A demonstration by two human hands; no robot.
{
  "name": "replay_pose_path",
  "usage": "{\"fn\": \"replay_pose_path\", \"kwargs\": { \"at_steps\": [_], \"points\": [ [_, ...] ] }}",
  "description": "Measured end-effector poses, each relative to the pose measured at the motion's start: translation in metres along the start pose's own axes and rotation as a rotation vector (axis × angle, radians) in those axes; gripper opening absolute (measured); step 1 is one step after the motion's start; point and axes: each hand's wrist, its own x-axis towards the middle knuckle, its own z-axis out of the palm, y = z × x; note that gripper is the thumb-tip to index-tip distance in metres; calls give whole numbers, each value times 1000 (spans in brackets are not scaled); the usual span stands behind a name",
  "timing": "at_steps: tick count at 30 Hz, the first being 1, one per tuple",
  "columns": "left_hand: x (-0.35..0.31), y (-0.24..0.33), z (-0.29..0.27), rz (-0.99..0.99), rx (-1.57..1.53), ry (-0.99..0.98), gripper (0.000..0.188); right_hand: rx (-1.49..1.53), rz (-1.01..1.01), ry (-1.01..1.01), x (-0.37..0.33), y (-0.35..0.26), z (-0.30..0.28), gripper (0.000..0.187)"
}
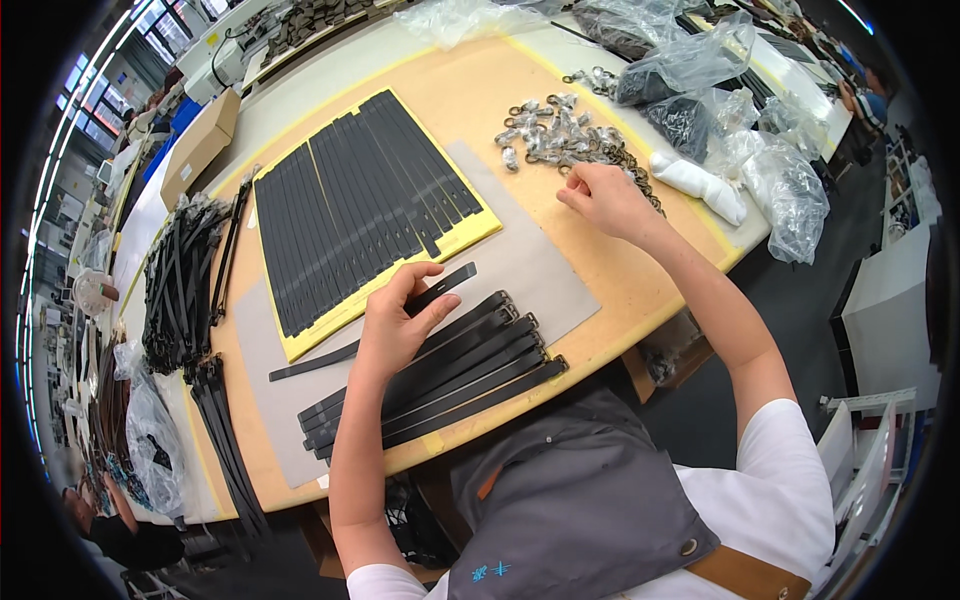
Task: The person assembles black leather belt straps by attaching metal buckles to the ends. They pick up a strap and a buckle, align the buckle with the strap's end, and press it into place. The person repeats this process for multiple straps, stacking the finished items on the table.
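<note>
Your left hand (398, 315) pinches a loose black strap (457, 279) between thumb and fingers near one end, with the short tip poking out to the right of your grip and the long part slanting down to the left behind your wrist. Your right hand (606, 198) has its fingertips drawn together at the near edge of the metal hardware pile (560, 130); you cannot tell from here whether a piece is caught between them.

The strap looks light, smooth and bendable yet springy, so it may slide or twist; a flat pinch close to the slotted tip should steady it best. The hardware looks small, hard and apt to tangle, so single pieces call for fingertips.

Beyond your left hand, a row of flat straps (350, 190) lies on a yellow board (482, 228), close enough to brush. Just below and right of that hand sit the buckled straps (470, 360), crowding your wrist. To the right of your right hand, a white roll (700, 188) and plastic bags (785, 205) limit sideways room.
</note>
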Motion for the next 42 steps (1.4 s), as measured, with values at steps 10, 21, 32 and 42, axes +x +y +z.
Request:
{"fn": "replay_pose_path", "kwargs": {
  "at_steps": [10, 21, 32, 42],
  "points": [
    [0, -6, 13, 74, -50, 19, 27, 241, 8, -27, -13, -2, 18, 21],
    [-7, -3, 13, 132, -36, 33, 24, 270, -158, -211, -32, -32, 27, 22],
    [-8, 4, 12, 127, 29, 36, 26, 206, -234, -192, -42, -56, 48, 14],
    [-10, 4, 12, 196, -8, 74, 25, 1280, 117, -476, -50, -77, 56, 28]
  ]
}}
